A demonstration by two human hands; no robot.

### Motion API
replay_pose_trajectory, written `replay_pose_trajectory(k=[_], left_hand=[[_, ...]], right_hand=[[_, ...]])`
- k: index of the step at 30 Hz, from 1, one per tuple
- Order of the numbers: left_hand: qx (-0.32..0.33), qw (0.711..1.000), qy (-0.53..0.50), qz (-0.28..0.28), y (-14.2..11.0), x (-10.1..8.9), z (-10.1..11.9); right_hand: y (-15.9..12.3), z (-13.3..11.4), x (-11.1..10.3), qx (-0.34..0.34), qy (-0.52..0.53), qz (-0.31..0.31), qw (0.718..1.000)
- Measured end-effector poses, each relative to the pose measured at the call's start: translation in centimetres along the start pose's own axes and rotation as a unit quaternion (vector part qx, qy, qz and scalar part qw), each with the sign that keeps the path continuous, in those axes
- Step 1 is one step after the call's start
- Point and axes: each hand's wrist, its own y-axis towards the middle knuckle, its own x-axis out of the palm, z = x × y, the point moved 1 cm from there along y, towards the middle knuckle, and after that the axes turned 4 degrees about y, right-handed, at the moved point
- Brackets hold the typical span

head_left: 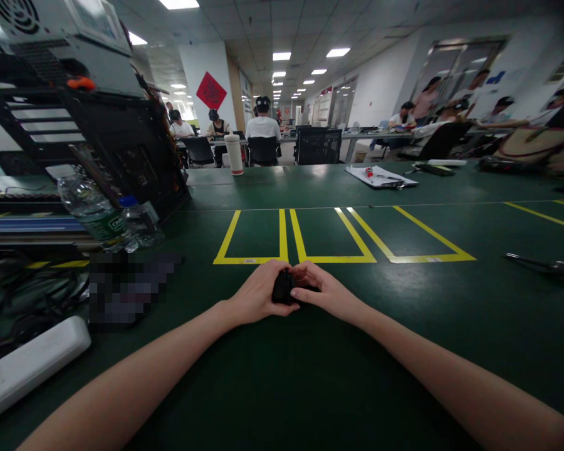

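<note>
A small black block-like object (282, 289) is between my two hands, just above or on the green tabletop (291, 376). My left hand (261, 291) is closed around its left side, thumb below and fingers over the top. From the right, my right hand (322, 288) pinches the same object, with its thumb against the near face and its fingers curled behind. A dark part or shadow shows under the right palm. The object's exact kind is too dark to make out. Beyond the fingers lie yellow tape outlines (329, 260) on the table.
Left stand clear plastic bottles (98, 216), an open computer case (122, 138), black cables (23, 300) and a white power strip (37, 363). Farther back are a white cup (234, 153) and a clipboard (380, 177). A screwdriver-like tool (545, 266) lies right. Several people sit beyond.
</note>
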Motion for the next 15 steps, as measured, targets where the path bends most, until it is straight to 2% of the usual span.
replay_pose_trajectory(k=[6,15], left_hand=[[0.0,1.0,0.004,-0.004,0.05,-0.01,0.04],[0.003,1.0,0.0,-0.005,0.04,-0.18,0.14]], right_hand=[[-0.22,-0.38,-0.07,-0.039,-0.002,-0.028,0.999],[0.12,0.14,-0.01,-0.018,0.023,0.019,0.999]])
